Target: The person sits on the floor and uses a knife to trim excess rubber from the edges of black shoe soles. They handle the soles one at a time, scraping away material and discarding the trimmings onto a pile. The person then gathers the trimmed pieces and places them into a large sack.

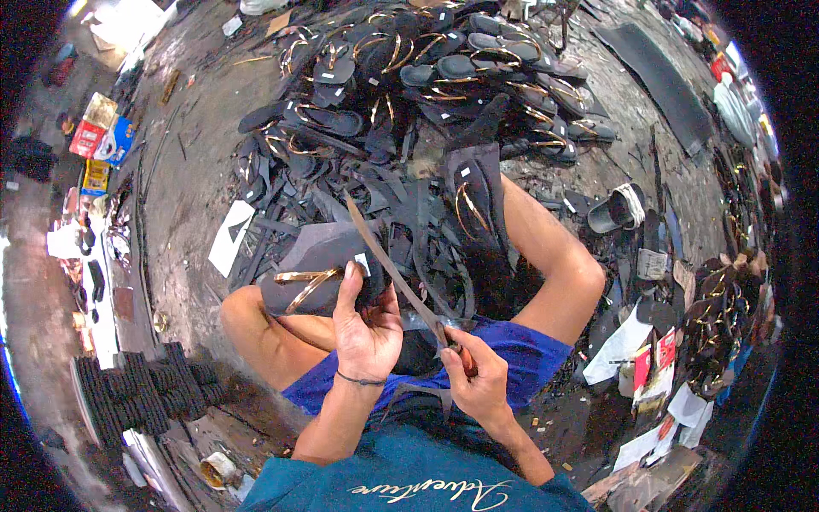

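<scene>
A seated worker, bare legs bent on a scrap-strewn floor (200,205), grips a gold-strapped sandal (322,258) in the left hand (368,337) and a long, curved knife (394,271) in the right hand (478,371). The sandal lies above the left leg (247,316), its broad dark sheet spreading past the straps; the thumb presses on top, beside a white label (363,264), with the other fingers partly hidden behind. The right fist closes around the knife's handle, blade slanting up and away.

The danger sits in that narrow space — the blade passes just beside the left fingertips, and a slip of the wrist or a stubborn patch of material could carry it into them. Pinned at one edge only, the sheet might flex or twist, sending a stroke into the sole or a gold strap. The bare legs look exposed too, should the knife overrun. Dark scraps (384,198) crowd the ground ahead; a second sandal (486,177) rests by the right leg (546,235).
</scene>
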`<state>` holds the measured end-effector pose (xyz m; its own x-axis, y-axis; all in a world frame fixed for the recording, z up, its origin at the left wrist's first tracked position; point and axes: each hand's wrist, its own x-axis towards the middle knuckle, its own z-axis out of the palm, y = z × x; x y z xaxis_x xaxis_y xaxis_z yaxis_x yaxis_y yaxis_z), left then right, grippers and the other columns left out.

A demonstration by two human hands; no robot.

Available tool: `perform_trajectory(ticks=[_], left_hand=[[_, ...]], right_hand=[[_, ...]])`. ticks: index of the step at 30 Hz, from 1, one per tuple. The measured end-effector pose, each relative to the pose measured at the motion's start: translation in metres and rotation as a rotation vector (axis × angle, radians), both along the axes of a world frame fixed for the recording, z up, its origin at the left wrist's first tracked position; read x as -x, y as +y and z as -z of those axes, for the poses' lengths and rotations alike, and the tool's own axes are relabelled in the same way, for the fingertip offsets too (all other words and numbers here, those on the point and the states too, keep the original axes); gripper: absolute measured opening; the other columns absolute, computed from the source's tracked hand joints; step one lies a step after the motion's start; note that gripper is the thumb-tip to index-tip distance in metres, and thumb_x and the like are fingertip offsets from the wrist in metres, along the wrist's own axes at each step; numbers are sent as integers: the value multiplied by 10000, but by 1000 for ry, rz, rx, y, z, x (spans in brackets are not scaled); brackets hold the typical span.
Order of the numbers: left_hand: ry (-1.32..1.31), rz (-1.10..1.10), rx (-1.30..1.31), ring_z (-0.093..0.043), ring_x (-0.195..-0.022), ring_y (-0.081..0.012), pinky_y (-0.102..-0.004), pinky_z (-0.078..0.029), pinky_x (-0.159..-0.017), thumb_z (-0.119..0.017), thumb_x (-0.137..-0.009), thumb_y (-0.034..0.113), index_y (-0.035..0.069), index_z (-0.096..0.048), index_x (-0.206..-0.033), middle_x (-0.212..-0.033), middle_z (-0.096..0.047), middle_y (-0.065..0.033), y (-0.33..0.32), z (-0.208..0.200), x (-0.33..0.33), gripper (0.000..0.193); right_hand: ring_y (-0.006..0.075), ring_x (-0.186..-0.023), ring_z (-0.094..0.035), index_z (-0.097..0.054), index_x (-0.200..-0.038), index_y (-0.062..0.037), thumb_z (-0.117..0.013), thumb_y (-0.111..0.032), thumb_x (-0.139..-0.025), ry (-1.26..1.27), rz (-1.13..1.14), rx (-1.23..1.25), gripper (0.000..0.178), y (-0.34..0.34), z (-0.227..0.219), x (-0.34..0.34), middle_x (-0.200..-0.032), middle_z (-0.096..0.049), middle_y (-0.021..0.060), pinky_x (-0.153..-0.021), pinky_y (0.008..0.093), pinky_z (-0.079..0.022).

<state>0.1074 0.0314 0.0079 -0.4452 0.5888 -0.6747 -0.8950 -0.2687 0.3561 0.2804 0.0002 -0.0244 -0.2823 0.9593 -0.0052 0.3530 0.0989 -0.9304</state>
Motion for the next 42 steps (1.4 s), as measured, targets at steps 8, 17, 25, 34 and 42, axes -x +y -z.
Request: perform_trajectory(ticks=[8,17,25,34,42], left_hand=[[-97,318,-291,-691,-745,-108,-216,-559,-565,-675,-902,416,153,-695,-1008,-930,-729,-1,-28,28,31,285],[30,44,-161,-701,-919,-173,-253,-626,-721,-595,-969,291,80,-660,-1167,-1096,-709,-46,-25,1,12,296],[85,145,-138,-651,-1045,-169,-297,-582,-870,-587,-977,234,98,-593,-1229,-1162,-671,-35,-73,22,-12,286],[65,173,-2,-672,-748,-134,-271,-572,-643,-601,-970,324,103,-620,-1079,-916,-700,-30,-75,25,14,247],[53,175,115,-705,-818,-159,-302,-615,-700,-694,-897,362,152,-641,-1079,-960,-717,-8,-93,19,10,283]], right_hand=[[170,-584,-590,-674,-1132,-27,-723,-130,-859,-11,-78,59,295,-21,5,10,-796,-669,106,-554,290,-488],[297,-779,-687,-675,-1133,-17,-722,-124,-850,33,-28,-128,306,-7,13,41,-949,-706,157,-677,366,-548],[172,-593,-601,-679,-1131,-16,-678,-184,-905,78,-18,49,281,69,-11,75,-767,-675,126,-551,311,-482],[132,-596,-593,-693,-1107,-12,-727,-82,-839,-94,-56,1,280,-11,-3,-35,-818,-692,96,-549,266,-477],[234,-691,-661,-699,-1073,-24,-751,-100,-792,-187,-201,-8,296,-44,-11,-59,-935,-720,128,-627,326,-541]])
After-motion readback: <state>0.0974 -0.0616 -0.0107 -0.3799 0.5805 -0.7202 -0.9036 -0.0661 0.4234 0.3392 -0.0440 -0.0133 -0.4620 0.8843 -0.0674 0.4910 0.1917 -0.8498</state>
